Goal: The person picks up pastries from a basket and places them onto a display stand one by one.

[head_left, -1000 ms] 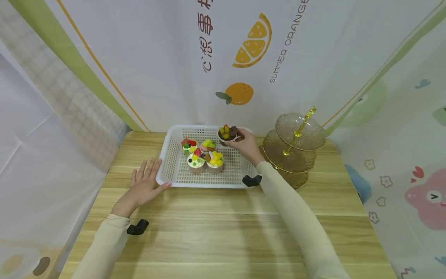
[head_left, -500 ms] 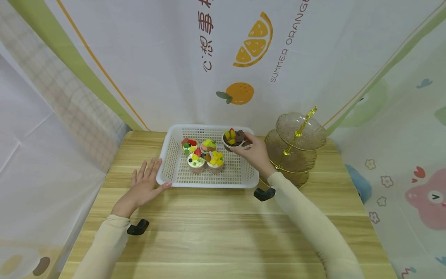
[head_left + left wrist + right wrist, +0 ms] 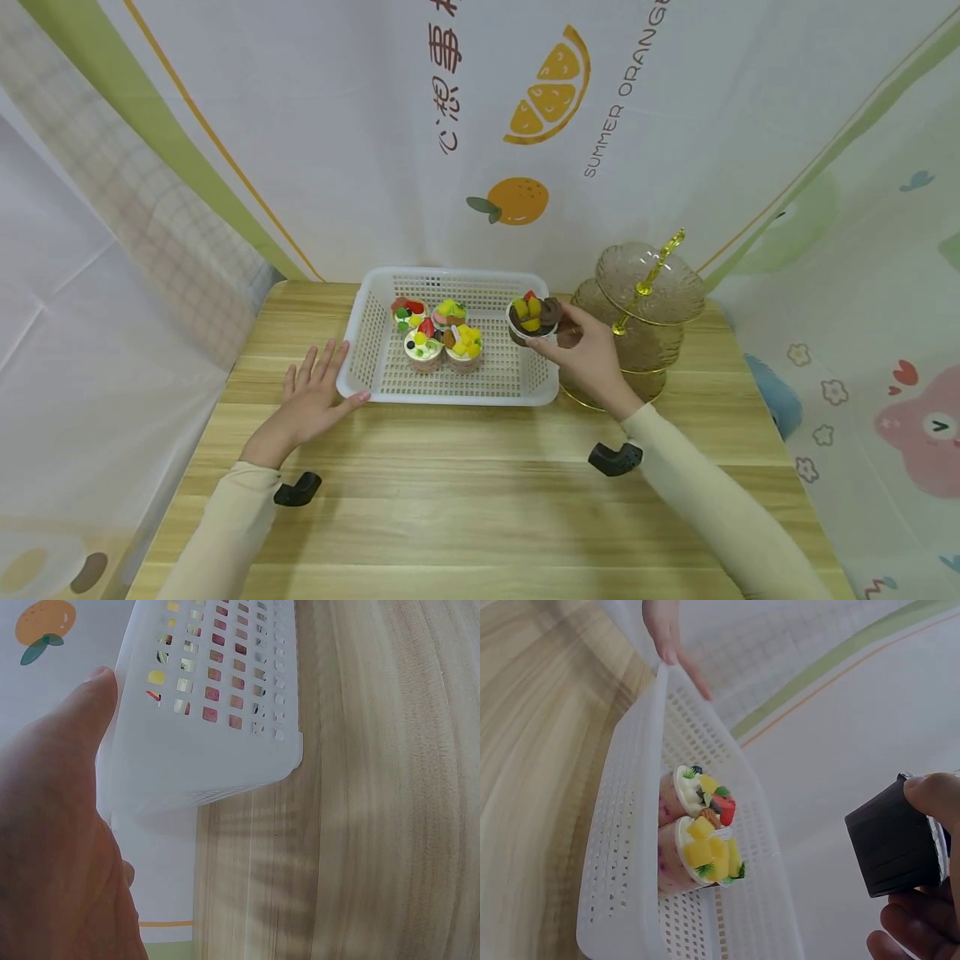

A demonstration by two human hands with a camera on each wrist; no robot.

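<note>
In the head view my right hand pinches a chocolate cupcake over the right end of a white plastic basket. Yellow fruit and a bit of red top this cupcake; its dark cup shows between thumb and fingers in the right wrist view. My left hand lies with fingers spread at the basket's left end, thumb on its front corner. Several fruit-topped cupcakes stand together in the left half of the basket, with yellow cubes, strawberry and white cream on top.
A three-tier clear stand with gold rims and a gold handle is to the right of the basket, close behind my right hand. Both rest on a wooden table. A white printed curtain hangs along the back.
My right hand has carried the chocolate cupcake rightward and toward me, from the basket's back to its right end. My left hand and the other cupcakes have stayed put.
</note>
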